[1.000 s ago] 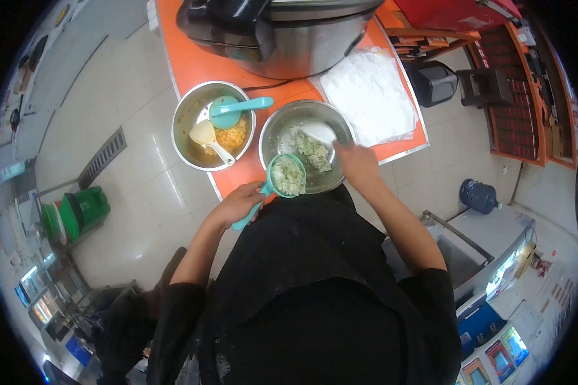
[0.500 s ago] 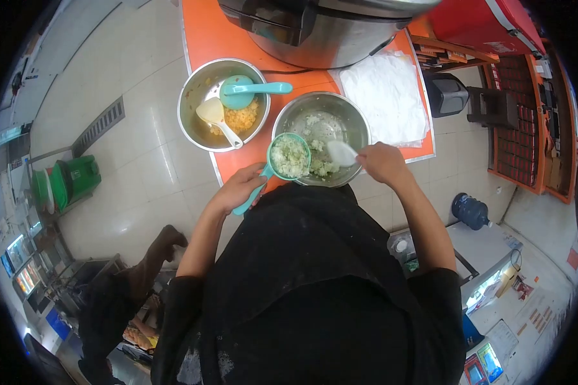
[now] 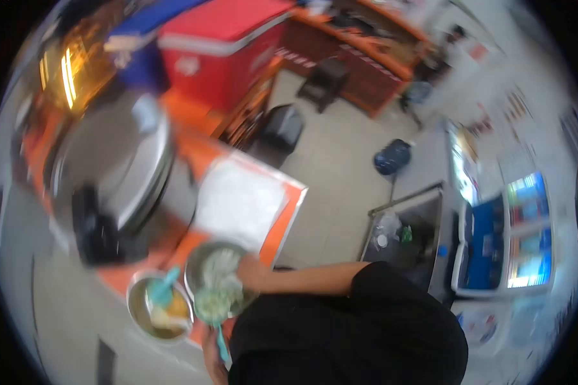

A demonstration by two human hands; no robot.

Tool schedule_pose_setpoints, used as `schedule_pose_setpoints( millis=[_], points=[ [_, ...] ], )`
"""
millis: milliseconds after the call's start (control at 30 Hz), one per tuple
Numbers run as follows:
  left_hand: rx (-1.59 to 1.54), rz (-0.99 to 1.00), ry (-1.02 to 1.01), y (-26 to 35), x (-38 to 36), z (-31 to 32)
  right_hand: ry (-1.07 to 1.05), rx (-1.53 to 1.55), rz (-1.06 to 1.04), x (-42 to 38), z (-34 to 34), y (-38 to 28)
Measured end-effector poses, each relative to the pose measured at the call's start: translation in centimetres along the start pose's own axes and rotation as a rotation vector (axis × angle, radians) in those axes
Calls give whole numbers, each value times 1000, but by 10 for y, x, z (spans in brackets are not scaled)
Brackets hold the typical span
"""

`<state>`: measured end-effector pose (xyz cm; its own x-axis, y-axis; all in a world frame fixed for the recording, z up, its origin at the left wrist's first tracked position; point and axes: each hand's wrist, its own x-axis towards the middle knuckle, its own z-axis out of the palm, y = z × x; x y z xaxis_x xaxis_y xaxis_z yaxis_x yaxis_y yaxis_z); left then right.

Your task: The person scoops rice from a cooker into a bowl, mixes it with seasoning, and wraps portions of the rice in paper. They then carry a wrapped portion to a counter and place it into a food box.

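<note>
My left hand is closed round the handle of a teal scoop, whose round cup holds white-and-green rice. The cup hangs at the near rim of a steel bowl. My right hand reaches into that bowl, closed on a white rice paddle that is smeared by motion. A second steel bowl stands to the left. In it are yellow-orange rice, another teal scoop and a cream rice paddle.
A large rice cooker stands on the orange table. White plastic sheets lie behind the bowl. Farther off are a red cooler, a black bin, a dark stool and a blue water jug.
My view has swung to the right, so the table now sits at the left and the picture is blurred. Both hands keep their hold, and the right one is deeper over the bowl.
</note>
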<state>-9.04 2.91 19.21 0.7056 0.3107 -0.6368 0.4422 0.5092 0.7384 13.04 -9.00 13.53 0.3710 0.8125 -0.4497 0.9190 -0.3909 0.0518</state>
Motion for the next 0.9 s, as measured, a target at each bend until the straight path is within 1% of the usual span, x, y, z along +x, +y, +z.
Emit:
schedule_pose_setpoints(
  millis=[33,67,100,133,167,200,267,300,467,500,533,567,600,633,667,700,733,767,800,833,867,900],
  points=[
    [-137,-456,255,83,-8,48,133,105,-78,-1,-6,3],
    [-118,-306,182,52,-21,30,89,121,-67,0,-17,3],
    [-120,-212,133,34,-25,24,112,129,-52,-4,-16,8],
    [-117,-167,105,28,-24,21,178,171,-140,-3,-12,15],
    [-110,-141,92,21,-22,15,237,214,-235,-1,-6,16],
    [-101,-115,81,18,-20,12,246,219,-221,1,-3,18],
    [-88,-66,60,12,-14,4,228,379,-277,10,3,20],
    [-82,-43,49,10,-13,0,237,379,-272,12,3,22],
    [-61,95,10,-14,1,-19,106,499,-268,20,7,22],
    [-59,89,25,-29,12,-28,103,509,-280,19,9,24],
    [275,396,14,-48,29,-42,180,572,-302,16,12,26],
    [614,685,10,-63,26,-54,246,637,-335,16,17,29],
    [471,452,29,-42,17,-34,248,645,-385,24,29,36],
    [52,13,112,4,-2,-2,254,814,-351,22,30,36],
    [-47,-30,105,-6,-2,-7,180,734,-374,20,34,41],
    [-116,-49,144,-4,0,-3,170,625,-399,14,20,50],
    [-197,-39,126,-14,2,-8,101,487,-296,1,-5,47],
    [-197,-22,107,-10,-1,-7,116,554,-319,-6,-20,54],
    [-189,25,109,-6,2,-5,352,622,-347,-8,-9,62],
    [-173,62,95,-7,-2,-4,316,625,-330,-17,-16,67],
    [-193,55,128,-6,-7,-3,282,617,-301,-25,-27,75],
    [-191,76,135,0,-11,1,267,614,-321,-32,-24,82]
  ],
)
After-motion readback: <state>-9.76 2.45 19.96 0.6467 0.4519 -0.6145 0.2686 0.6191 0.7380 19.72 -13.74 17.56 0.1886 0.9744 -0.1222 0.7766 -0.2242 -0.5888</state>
